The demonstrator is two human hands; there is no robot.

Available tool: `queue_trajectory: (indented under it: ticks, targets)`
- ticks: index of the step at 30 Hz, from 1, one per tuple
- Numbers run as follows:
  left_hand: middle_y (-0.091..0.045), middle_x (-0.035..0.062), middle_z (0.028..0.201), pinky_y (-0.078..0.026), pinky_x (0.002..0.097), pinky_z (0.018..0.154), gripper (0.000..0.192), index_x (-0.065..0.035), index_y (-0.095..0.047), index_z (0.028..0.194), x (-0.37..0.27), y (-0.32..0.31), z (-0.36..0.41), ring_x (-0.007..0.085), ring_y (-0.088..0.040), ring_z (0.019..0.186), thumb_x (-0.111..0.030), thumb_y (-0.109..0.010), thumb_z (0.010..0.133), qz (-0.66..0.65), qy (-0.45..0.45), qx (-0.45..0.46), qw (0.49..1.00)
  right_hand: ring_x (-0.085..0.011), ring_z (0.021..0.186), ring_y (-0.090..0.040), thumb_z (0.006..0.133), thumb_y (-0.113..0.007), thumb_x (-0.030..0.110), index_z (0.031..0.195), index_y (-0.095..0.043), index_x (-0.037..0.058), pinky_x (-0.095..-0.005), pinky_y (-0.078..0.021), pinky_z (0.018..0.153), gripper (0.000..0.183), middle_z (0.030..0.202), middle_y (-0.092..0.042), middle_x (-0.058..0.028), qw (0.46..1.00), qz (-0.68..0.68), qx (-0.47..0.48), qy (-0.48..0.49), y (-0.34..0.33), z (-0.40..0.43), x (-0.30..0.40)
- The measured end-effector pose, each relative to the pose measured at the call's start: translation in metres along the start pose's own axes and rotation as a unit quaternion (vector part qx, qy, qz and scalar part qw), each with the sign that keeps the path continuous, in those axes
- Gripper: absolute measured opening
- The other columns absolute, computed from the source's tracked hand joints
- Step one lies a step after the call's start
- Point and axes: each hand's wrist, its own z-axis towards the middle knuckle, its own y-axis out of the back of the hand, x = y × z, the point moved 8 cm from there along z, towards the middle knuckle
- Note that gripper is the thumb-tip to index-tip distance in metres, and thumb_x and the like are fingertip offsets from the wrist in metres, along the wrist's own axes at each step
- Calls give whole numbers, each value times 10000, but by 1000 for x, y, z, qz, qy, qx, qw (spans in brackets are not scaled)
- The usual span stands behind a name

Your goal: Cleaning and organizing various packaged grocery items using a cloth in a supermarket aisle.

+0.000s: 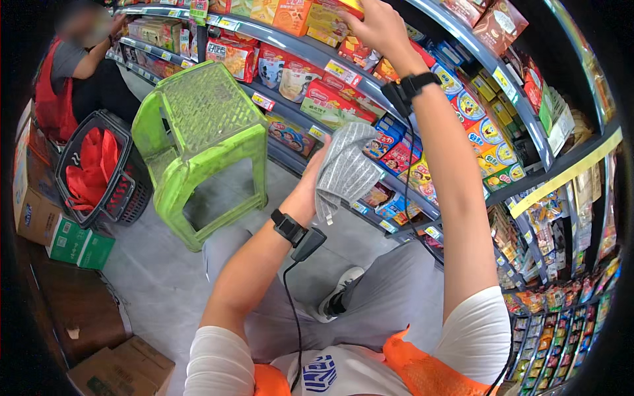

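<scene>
My left hand [312, 180] grips a grey cloth with white stripes [347, 171], bunched in front of the lower shelves. My right hand [384, 29] reaches up to the upper shelf of packaged snacks, its thumb beside a yellow box [352, 6]. The picture's top edge cuts off its fingers, so its grip on the box is hidden. Below that hand, red packets [359, 52] and a yellow biscuit carton [329, 20] stand on the shelf. Boxes with a yellow cartoon figure [470, 106] are stacked to the right of my right forearm.
A dirty green plastic step stool [213, 104] stands left of my knees. Beyond it, a black basket [136, 190] holds red cloth [91, 168]. A person in a red apron [54, 99] crouches at the far left. Cardboard boxes [126, 369] lie on the floor; cables hang from both wrists.
</scene>
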Motion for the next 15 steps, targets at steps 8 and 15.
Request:
queue_trajectory:
  ticks: [8, 15]
  targets:
    - [-695, 37, 996, -594, 329, 791, 520, -72, -629, 1231, -31, -12, -24, 151, -702, 868, -547, -548, 1035, 47, -48, -51, 996, -427, 953, -647, 865, -709, 313, 1060, -590, 87, -527, -516, 797, 321, 999, -679, -198, 993, -105, 44, 17, -53, 16, -31]
    - [-703, 50, 989, -588, 327, 770, 486, -62, -644, 1186, -30, -7, -23, 164, -703, 846, -518, -555, 1043, 15, -18, -64, 998, -346, 1067, -602, 854, -729, 317, 1079, -680, 85, -488, -482, 886, 327, 1075, -669, -133, 984, -175, 10, 37, -74, 22, -46]
